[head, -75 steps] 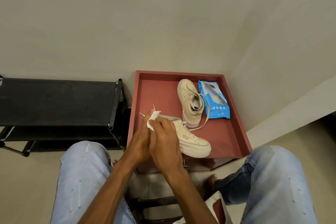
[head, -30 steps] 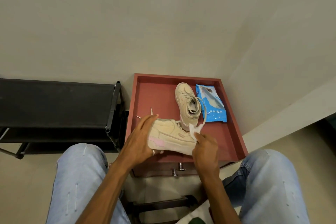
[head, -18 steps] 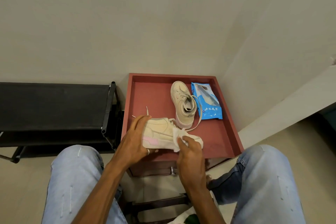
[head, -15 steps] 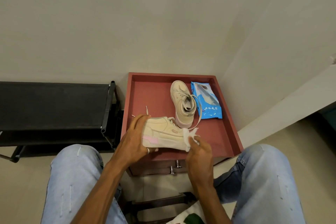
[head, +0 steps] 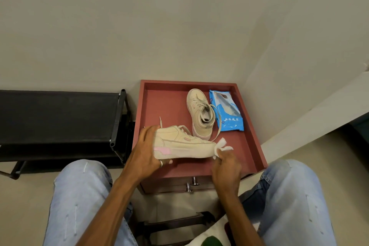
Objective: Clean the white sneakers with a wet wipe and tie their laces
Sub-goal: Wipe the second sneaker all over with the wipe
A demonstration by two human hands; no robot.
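Note:
My left hand grips the heel of a cream-white sneaker with a pink heel patch, holding it on its side over the red tray, toe pointing right. My right hand pinches a white wet wipe against the sneaker's toe. One loose lace end sticks up behind my left hand. The second sneaker stands upright farther back in the tray, its lace untied and trailing toward the front.
A blue wet-wipe pack lies in the tray's back right corner. The tray tops a small cabinet with metal drawer handles. A black shoe rack stands to the left. My knees in light jeans flank the cabinet. Walls close in behind and right.
My right hand has slid the wipe along the sneaker's side from the middle to the toe. My left hand keeps hold of the heel.

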